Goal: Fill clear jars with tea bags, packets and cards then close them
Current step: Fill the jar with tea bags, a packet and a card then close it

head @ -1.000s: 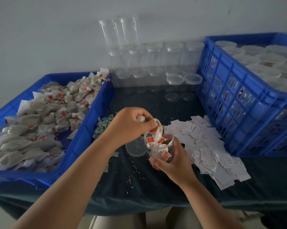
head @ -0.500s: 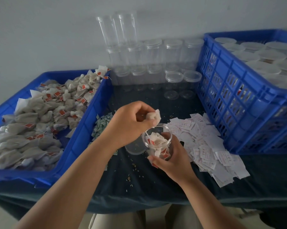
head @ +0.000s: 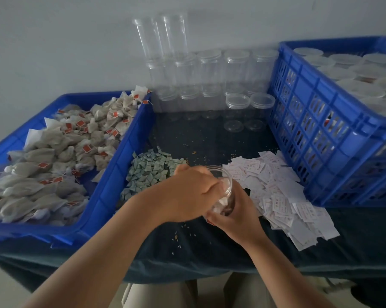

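Clear plastic jar [head: 227, 188]: held just above the bench, at the front middle, mouth tipped towards the left hand; white tea bags with red tags sit in its lower part.
Right hand [head: 236, 217]: wraps the jar from below and from the near side, fingers curled round its wall, firm grip.
Left hand [head: 191, 192]: on top of the jar mouth, fingers bent down into the opening; blurred, so cannot tell if they pinch a tea bag or hold nothing.
Tea bags [head: 54, 165]: big loose heap, grey-white with red tags, well left of the jar, inside a blue tray [head: 118, 174].
Packets [head: 149, 172]: pile of small green ones on the bench, just left of the jar and behind the left hand, against the tray wall.
Cards [head: 283, 196]: white printed slips spread in a heap just right of the jar, the nearest ones almost touching the right hand.
Blue crate [head: 316, 138]: right of the jar beyond the cards, packed with lidded jars [head: 354, 74].
Empty jars [head: 210, 72]: stacked rows far behind the jar, by the wall; two more in front of them wear lids.
Bench [head: 210, 258]: dark cloth cover, small crumbs [head: 176, 237] scattered just in front of the jar.
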`<action>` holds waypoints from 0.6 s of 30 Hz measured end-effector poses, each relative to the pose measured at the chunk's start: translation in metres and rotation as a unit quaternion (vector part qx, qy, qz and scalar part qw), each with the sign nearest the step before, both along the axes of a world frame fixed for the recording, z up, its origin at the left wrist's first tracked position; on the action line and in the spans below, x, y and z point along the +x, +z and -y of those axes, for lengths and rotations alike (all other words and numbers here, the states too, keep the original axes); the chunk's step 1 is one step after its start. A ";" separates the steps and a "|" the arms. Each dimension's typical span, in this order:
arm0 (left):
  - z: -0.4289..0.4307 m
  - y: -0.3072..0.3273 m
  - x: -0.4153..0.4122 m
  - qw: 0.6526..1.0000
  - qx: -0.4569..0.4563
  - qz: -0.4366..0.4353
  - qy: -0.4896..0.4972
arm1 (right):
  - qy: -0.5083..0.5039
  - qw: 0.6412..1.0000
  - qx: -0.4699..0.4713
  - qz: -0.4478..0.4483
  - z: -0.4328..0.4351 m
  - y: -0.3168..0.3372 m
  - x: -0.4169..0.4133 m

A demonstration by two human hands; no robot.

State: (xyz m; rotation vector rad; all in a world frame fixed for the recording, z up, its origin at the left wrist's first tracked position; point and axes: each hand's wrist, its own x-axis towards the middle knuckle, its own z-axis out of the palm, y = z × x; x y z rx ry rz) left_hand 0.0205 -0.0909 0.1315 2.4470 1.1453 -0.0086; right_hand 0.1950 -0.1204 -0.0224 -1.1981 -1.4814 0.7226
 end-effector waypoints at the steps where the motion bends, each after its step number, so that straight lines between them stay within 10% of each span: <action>1: 0.001 -0.002 0.001 1.000 -0.013 0.011 -0.002 | 0.004 1.000 0.004 -0.001 0.000 0.000 0.000; 7: -0.031 0.005 -0.033 0.943 0.097 0.269 0.173 | -0.017 1.000 -0.003 -0.006 -0.001 -0.005 0.002; 13: -0.070 -0.054 -0.094 0.956 0.000 -0.127 0.264 | -0.017 1.000 0.001 0.011 0.000 -0.002 0.001; 18: -0.064 -0.110 -0.099 0.930 0.074 0.022 0.361 | -0.024 1.000 0.008 0.005 0.001 0.004 -0.001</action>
